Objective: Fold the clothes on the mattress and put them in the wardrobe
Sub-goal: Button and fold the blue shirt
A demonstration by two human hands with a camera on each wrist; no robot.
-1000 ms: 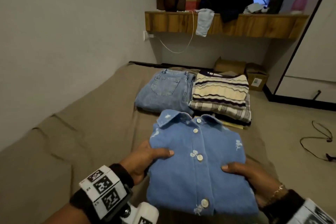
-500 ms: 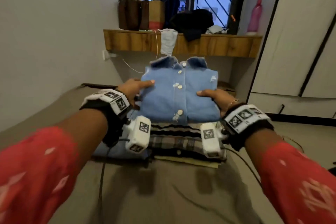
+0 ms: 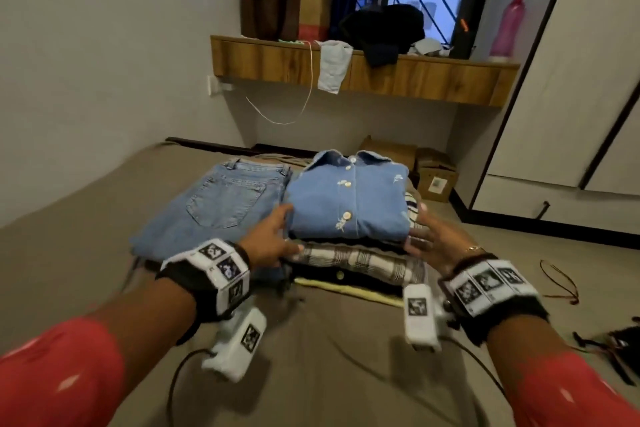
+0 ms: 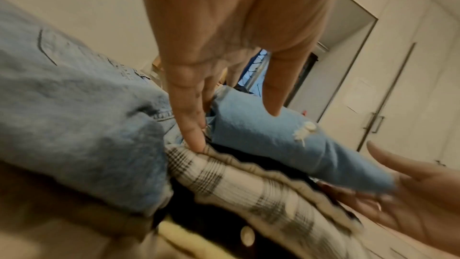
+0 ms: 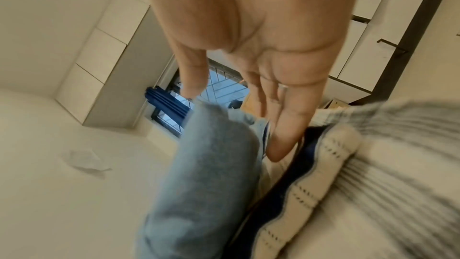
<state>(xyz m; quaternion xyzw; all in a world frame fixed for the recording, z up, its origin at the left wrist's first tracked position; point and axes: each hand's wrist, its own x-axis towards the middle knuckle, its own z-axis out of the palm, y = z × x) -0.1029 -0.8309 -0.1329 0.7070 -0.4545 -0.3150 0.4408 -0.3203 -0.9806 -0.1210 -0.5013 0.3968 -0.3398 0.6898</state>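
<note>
I see the folded blue shirt (image 3: 348, 199) lying buttoned side up on top of the clothes pile (image 3: 360, 262), which sits on the brown mattress (image 3: 79, 246) toward its far right part. Under the shirt I can make out a striped knit, a plaid layer, something dark with a button, and a pale yellow piece at the bottom. The folded jeans (image 3: 214, 204) lie just left of the pile, touching it.

My left hand (image 3: 268, 239) is at the pile's near left corner, fingers straight and spread, one fingertip (image 4: 195, 141) touching the plaid layer beside the shirt's edge. My right hand (image 3: 431, 239) is at the near right corner, fingers extended and apart, gripping nothing, lying alongside the shirt and the striped knit.

Beyond the mattress a wooden shelf (image 3: 363, 71) runs under the window, and the white wardrobe (image 3: 571, 97) stands at the right.
</note>
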